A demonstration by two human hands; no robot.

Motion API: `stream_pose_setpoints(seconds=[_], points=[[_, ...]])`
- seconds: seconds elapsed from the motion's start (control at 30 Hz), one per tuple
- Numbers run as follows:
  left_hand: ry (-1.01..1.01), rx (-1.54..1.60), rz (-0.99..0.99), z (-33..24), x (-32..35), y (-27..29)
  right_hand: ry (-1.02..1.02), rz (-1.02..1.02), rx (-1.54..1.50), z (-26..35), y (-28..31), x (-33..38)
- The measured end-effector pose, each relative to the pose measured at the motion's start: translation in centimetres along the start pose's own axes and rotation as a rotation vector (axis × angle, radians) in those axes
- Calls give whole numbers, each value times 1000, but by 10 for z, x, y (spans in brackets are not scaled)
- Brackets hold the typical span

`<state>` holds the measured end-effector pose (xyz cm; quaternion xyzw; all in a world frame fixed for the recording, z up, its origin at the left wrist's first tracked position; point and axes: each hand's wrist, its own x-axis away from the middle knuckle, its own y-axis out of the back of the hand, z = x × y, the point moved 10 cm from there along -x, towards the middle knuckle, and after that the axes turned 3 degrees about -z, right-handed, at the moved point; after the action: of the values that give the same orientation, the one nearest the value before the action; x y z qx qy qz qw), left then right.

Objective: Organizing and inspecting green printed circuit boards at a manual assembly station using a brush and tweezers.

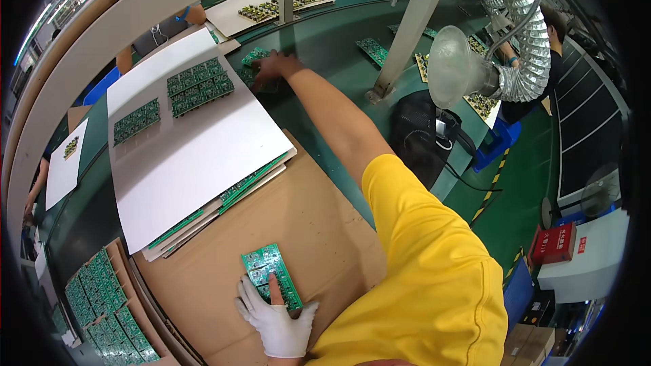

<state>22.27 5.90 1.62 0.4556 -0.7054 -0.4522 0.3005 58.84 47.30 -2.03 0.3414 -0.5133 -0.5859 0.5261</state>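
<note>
On the brown cardboard in front of me lies a green circuit board panel [263, 257]. My left hand [279, 325], in a white glove with one fingertip bare, holds its near end: the thumb is at the right edge, the other fingers along the left, and the bare finger presses on top. Far ahead, my bare right hand [274, 69] reaches over the green work surface to another circuit board [255, 55]. Its fingers are blurred and partly hidden, so a grip there cannot be made out.
A stack topped with a white sheet [196, 169] stands left of centre, bearing circuit board panels [200, 86]. More boards [102, 298] lie at lower left. A metal post [413, 27], black bag [424, 135] and fume hose [522, 34] stand to the right. Other people work beyond.
</note>
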Motion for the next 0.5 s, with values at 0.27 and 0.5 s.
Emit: stream_pose_setpoints(seconds=[0.27,0.5], points=[[-38,-103,79,5,5,-4,-116,-40,210,-13,4,2],[-54,-2,-10,10,13,-5,-177,-148,27,-70,17,20]])
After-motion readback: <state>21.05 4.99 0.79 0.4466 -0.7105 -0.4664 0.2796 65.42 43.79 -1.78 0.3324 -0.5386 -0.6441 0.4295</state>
